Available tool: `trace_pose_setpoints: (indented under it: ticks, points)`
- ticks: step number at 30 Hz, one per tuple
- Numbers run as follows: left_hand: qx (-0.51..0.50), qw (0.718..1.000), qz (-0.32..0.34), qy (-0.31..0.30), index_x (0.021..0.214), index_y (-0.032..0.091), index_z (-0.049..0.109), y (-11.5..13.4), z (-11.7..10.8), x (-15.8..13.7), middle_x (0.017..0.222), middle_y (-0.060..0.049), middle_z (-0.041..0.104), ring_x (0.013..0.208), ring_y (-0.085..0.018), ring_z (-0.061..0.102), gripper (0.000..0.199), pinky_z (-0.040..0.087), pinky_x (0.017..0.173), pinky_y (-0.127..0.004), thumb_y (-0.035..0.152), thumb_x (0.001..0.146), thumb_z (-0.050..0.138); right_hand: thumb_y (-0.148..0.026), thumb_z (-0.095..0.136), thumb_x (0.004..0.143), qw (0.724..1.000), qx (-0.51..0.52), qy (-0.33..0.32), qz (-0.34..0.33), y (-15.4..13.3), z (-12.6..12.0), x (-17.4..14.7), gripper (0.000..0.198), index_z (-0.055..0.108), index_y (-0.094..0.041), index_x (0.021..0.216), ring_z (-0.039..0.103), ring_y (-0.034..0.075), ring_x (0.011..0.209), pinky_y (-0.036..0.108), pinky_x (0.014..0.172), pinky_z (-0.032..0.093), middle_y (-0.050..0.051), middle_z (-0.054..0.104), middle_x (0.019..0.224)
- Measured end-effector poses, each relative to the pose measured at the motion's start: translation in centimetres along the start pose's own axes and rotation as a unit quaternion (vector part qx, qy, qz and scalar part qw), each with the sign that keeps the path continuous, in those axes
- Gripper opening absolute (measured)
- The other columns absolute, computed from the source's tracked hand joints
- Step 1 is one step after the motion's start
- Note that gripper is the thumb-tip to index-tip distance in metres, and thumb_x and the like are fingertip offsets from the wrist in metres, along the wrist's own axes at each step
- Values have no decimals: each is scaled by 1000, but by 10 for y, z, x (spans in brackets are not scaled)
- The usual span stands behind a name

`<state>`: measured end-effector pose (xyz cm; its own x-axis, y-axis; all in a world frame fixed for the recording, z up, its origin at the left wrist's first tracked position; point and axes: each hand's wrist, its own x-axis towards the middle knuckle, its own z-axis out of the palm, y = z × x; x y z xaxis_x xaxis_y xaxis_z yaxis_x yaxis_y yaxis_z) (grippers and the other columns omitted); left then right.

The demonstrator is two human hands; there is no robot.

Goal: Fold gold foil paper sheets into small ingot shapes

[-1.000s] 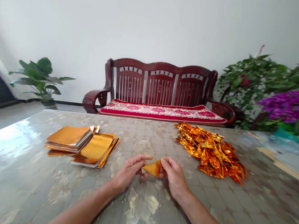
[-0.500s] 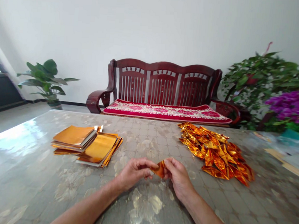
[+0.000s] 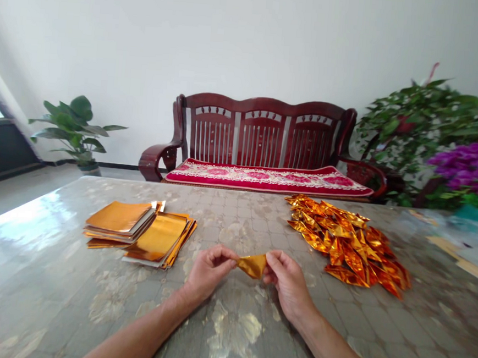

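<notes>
left hand [image 3: 212, 272]: thumb and fingers pinched together on narrow tip of gold foil piece [image 3: 252, 266] | right hand [image 3: 288, 279]: pinched on its wider end | gold foil piece: spans both hands over tabletop [image 3: 60, 292], between stacked foil sheets [image 3: 118, 216] leftward and heap of folded foil pieces [image 3: 343, 243] rightward

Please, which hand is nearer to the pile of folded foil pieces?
Right. The right hand is left of the pile of folded foil pieces, apart from it; the left hand is farther left, beyond the held foil piece.
</notes>
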<state>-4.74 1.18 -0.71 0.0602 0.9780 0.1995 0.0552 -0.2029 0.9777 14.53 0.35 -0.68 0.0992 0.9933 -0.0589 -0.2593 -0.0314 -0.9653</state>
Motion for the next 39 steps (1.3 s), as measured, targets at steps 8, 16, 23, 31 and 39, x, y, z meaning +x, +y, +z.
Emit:
trace_pose_setpoints:
  ticks: [8,16,23,31,39]
  points:
    - [49,998,32,16,69,17,59,-7,-8,7,61,5,55,57,-9,48,10,37,57,-19,22,72,67,-50,82,63,995,-83,-28,-40,2,0,-1,39,58,-20,71,58,14,54,26,52,49,-1,63,57]
    - [36,998,31,-38,73,17,61,-13,-9,10,65,3,58,61,-11,51,10,39,60,-20,24,73,69,-49,80,65,992,-112,-24,-60,4,-4,5,37,57,-21,67,59,15,53,27,53,48,0,64,58]
    - [159,982,84,-59,78,17,68,-16,-17,9,72,0,64,68,-13,58,5,43,65,-22,19,78,62,-35,72,72,975,-186,-51,-108,13,-8,8,23,54,-21,70,56,14,55,25,54,46,-3,59,60]
    - [231,954,162,-96,79,18,63,-17,-20,7,76,1,64,74,-12,59,9,42,70,-21,13,84,59,-18,59,79,895,-369,-110,-226,7,-21,8,5,57,-22,77,55,12,65,23,64,42,-5,58,68]
    - [234,946,183,-130,77,18,61,-12,-17,7,79,1,60,76,-12,57,16,42,72,-21,6,84,52,-14,57,82,860,-410,-145,-266,4,-25,9,10,60,-22,77,60,13,72,23,70,43,-3,63,75]
